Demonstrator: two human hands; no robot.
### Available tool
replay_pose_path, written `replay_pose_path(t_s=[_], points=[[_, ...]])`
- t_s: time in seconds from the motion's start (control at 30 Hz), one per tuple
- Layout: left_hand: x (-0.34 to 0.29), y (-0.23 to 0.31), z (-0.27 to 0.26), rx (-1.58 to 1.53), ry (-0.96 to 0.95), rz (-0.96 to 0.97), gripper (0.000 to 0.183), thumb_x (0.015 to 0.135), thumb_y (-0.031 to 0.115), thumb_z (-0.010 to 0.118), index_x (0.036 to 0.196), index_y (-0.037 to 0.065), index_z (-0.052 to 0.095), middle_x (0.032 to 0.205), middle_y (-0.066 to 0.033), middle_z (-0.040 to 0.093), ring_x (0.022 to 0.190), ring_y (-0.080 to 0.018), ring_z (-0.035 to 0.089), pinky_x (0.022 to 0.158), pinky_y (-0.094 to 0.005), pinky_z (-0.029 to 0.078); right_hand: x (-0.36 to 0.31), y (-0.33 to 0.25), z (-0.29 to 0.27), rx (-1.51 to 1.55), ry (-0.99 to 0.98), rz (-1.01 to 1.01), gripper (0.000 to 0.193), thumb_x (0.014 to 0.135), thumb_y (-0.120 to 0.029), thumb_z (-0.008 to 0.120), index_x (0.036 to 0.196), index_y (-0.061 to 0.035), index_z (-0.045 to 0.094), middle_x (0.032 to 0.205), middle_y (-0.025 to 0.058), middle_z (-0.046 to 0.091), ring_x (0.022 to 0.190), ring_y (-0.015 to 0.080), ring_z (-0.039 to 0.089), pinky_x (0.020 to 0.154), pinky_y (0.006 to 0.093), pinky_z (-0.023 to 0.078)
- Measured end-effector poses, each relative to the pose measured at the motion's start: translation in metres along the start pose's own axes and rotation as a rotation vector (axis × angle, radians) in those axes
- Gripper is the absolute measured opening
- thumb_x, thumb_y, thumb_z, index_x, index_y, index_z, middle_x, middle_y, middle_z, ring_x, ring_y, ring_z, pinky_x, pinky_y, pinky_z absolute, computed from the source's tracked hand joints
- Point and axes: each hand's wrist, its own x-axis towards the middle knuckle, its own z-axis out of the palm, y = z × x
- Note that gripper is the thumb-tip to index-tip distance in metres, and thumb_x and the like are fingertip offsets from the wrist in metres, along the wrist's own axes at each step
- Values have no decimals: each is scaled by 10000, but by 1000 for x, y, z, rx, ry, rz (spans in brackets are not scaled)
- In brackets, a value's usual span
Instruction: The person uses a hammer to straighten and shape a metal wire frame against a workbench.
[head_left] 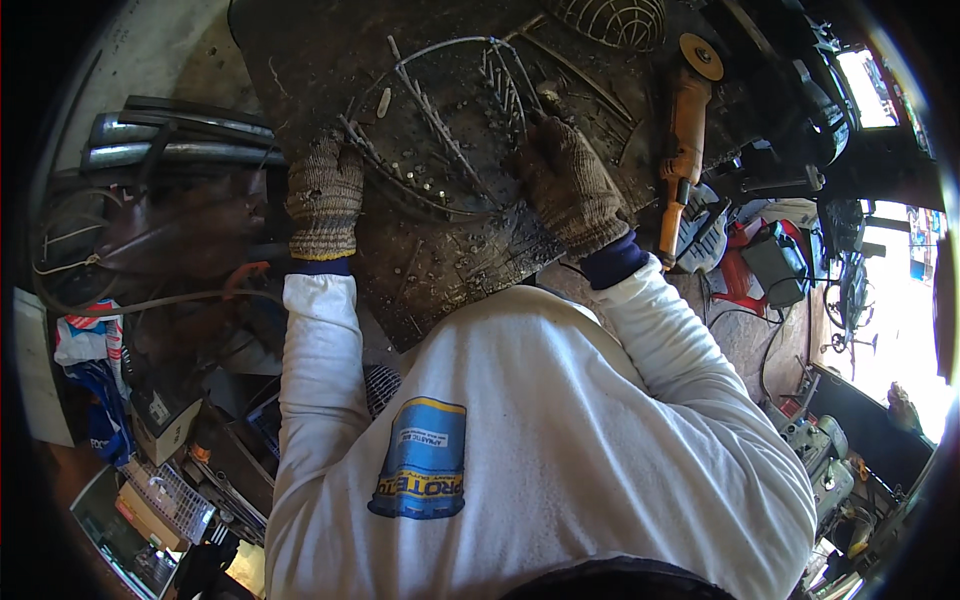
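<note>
Wire hoop (472, 39), one, thin dull-grey metal, roughly round with a slightly uneven curve, far arc paler, near arc darker, on a dark, grimy worktop (420, 290), with a straight, rough-surfaced metal rod (437, 121) slanting across it, one end projecting past the far-left rim.

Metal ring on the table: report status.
Left hand, right hand flank metal ring; grips unclear. Rod crosses its outline. Orange grinder right of right hand.
</note>
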Motion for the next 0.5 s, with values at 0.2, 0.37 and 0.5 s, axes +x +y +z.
replay_pose_path(t_s=[0.2, 0.37, 0.5], points=[[1, -12, 8, 35, -10, 46, 389, 981, 464, 540, 1332, 325, 634, 1254, -127, 682, 1048, -392, 677, 871, -521, 542, -3, -11, -5, -18, -51, 101, 474, 1008, -143, 635, 1416, 26, 462, 1258, 105, 614, 1113, 184, 603, 944, 326, 515], [5, -13, -2, 32, -80, 115, 377, 977, 390, 576, 1340, 313, 644, 1204, -127, 699, 985, -361, 694, 832, -487, 552, -5, -23, -6, -68, -40, 65, 483, 996, -122, 643, 1420, 25, 465, 1278, 111, 616, 1132, 196, 606, 964, 332, 510], [8, -20, -13, -423, -36, 84, 377, 978, 276, 638, 1339, 168, 650, 1183, -120, 708, 1026, -238, 683, 912, -388, 523, -5, -15, -8, -88, -13, 8, 498, 981, -165, 663, 1414, 14, 491, 1279, 150, 635, 1170, 212, 606, 973, 340, 502]])
